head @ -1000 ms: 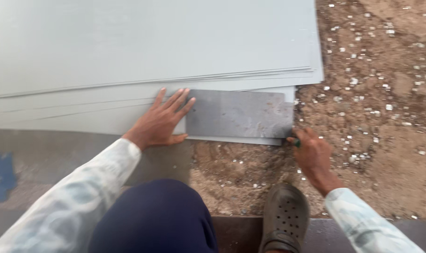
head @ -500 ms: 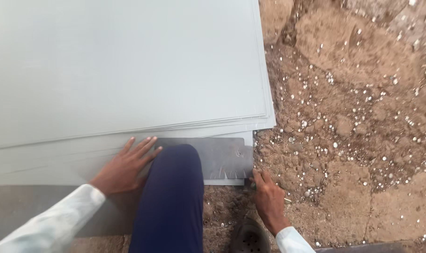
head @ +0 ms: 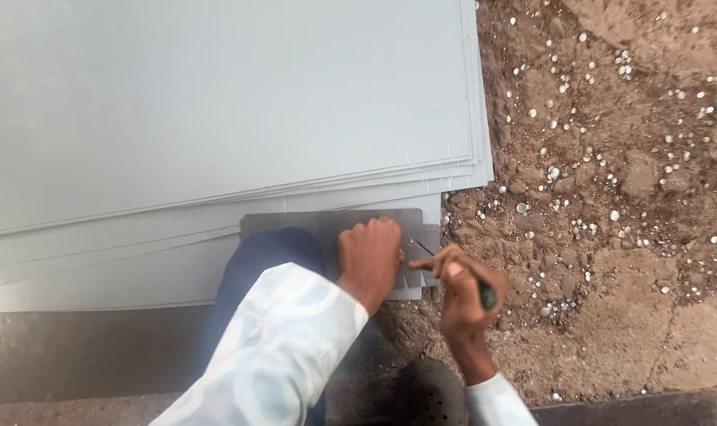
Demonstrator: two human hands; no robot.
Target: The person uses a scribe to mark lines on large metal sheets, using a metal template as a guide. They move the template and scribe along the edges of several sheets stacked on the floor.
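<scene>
L hand (head: pixel 370 256): our fist, curled, pressing metal plate (head: pixel 327 225) flat on grey sheets (head: pixel 216 118).
R hand (head: pixel 461 284): we're gripping dark marker (head: pixel 487 296), tip at plate edge.

1. Left hand (head: pixel 369 256) curled into loose fist, knuckles up, pressed down flat.
2. Right hand (head: pixel 463 288) just beside it, fingers pinched closed, index pointing left.
3. Both forearms in pale patterned sleeves.

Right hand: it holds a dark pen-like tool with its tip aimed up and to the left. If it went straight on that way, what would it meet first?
Probably the left hand, pressed on the small grey plate just beyond the right hand.
</scene>
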